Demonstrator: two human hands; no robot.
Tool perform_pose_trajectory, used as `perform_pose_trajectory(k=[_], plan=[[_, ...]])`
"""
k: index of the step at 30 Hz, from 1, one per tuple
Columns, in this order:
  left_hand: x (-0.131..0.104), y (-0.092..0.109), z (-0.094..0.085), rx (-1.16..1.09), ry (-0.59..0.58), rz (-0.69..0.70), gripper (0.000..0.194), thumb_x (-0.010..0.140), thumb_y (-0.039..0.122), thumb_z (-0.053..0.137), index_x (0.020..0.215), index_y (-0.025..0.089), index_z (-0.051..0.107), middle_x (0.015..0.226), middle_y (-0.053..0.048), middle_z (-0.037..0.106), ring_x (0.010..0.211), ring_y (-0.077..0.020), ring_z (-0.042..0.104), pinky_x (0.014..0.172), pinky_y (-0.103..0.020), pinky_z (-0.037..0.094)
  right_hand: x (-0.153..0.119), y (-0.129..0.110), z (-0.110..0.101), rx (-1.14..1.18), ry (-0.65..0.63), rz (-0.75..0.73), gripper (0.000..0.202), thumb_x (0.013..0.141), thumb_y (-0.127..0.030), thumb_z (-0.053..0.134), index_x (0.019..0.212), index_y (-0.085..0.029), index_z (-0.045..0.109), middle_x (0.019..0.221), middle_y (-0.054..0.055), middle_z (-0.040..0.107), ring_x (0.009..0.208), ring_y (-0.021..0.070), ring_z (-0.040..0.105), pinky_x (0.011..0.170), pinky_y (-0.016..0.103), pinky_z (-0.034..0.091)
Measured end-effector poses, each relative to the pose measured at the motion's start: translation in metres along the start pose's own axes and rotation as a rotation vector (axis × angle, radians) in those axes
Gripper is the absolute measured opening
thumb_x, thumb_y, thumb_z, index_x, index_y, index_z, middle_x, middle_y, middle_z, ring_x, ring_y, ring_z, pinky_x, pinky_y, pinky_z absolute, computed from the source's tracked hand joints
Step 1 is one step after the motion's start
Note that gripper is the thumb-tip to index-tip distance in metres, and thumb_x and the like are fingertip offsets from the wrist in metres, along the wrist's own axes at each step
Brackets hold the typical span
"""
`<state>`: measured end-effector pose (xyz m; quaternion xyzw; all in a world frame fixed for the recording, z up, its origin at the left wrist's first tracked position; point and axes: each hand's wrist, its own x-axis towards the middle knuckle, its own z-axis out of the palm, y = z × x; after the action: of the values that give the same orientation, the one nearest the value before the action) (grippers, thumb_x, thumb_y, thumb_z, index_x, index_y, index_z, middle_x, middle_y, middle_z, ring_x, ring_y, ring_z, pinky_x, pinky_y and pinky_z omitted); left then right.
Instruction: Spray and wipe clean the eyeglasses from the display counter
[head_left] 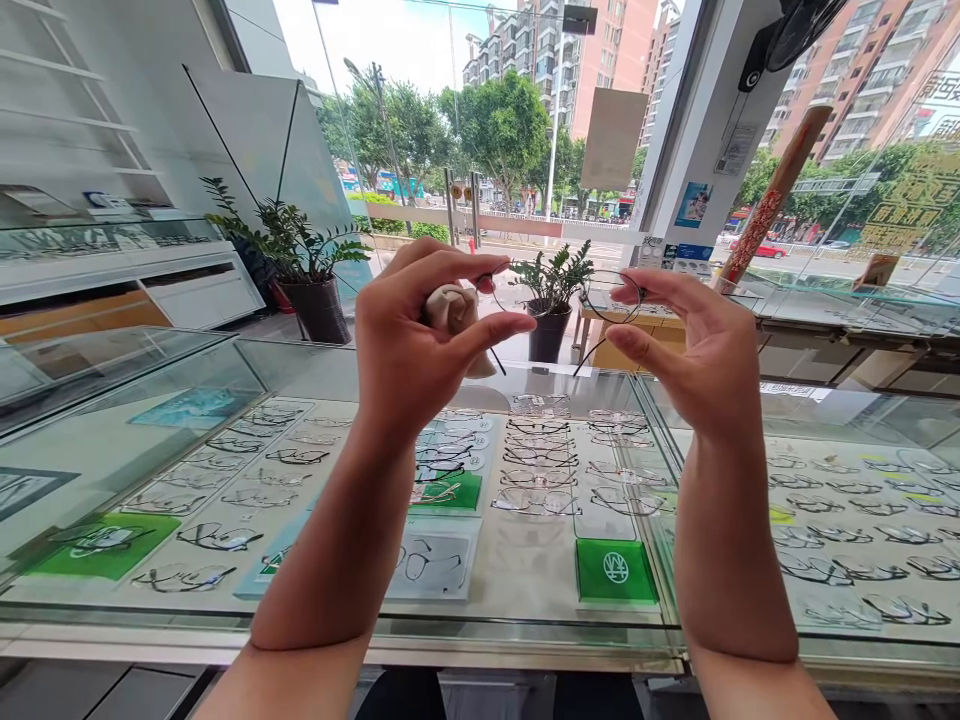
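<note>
A pair of thin-rimmed eyeglasses (592, 308) is held up in front of me at chest height, above the glass display counter. My left hand (409, 335) grips the rim by its left end, index finger on top and thumb below. A crumpled pale cloth (451, 308) is tucked in the same hand, against the palm and fingers. At the other end, my right hand (701, 325) grips the frame near the hinge, its thumb lower and a little apart. Dark temple tips show below the lenses. The clear lenses are hard to make out against the bright window.
Under the glass top of the counter (540, 632) lie rows of eyeglasses (538, 455). A green block with a logo (616, 570) is among them. Beyond stand potted plants (319, 305), other display cases and a glass shopfront facing the street.
</note>
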<state>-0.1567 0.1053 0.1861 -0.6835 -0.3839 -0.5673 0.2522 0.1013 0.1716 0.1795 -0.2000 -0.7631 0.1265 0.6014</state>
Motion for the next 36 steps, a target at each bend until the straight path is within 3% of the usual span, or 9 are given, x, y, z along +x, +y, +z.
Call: perform_pose_trajectory(k=[9,15,26,36], plan=[[0.003,-0.009,0.0,-0.218,0.051,-0.011,0.035,0.085,0.054,0.094,0.115,0.039,0.083,0.099,-0.002,0.074,0.095,-0.0259,0.069,0.083,-0.048,0.06,0.001,0.002,0.001,-0.067,0.034,-0.11,0.043,0.089,-0.051,0.09,0.124,-0.028,0.082,0.115,0.006,0.085,0.113,0.0274,0.079,0.111,0.053,0.063],[0.002,-0.006,-0.002,-0.21,0.061,-0.007,0.034,0.087,0.052,0.093,0.116,0.039,0.083,0.1,-0.002,0.073,0.1,-0.0278,0.068,0.084,-0.049,0.06,0.001,0.004,0.003,-0.069,0.025,-0.133,0.043,0.091,-0.047,0.09,0.128,-0.029,0.081,0.117,0.007,0.085,0.114,0.0279,0.08,0.112,0.055,0.063],[-0.001,-0.006,0.006,-0.184,0.101,0.025,0.044,0.083,0.06,0.093,0.119,0.038,0.081,0.1,-0.002,0.073,0.098,-0.027,0.069,0.084,-0.047,0.059,0.005,0.019,0.0,-0.034,-0.033,-0.115,0.047,0.094,-0.046,0.087,0.137,-0.031,0.079,0.127,0.005,0.084,0.123,0.0281,0.079,0.12,0.055,0.06],[0.001,-0.003,0.004,-0.18,0.116,0.036,0.05,0.081,0.071,0.089,0.118,0.038,0.082,0.098,-0.003,0.074,0.092,-0.0256,0.069,0.082,-0.046,0.059,0.003,0.017,0.001,-0.045,-0.036,-0.12,0.047,0.095,-0.046,0.086,0.139,-0.034,0.078,0.128,0.005,0.084,0.125,0.0285,0.078,0.122,0.057,0.059]])
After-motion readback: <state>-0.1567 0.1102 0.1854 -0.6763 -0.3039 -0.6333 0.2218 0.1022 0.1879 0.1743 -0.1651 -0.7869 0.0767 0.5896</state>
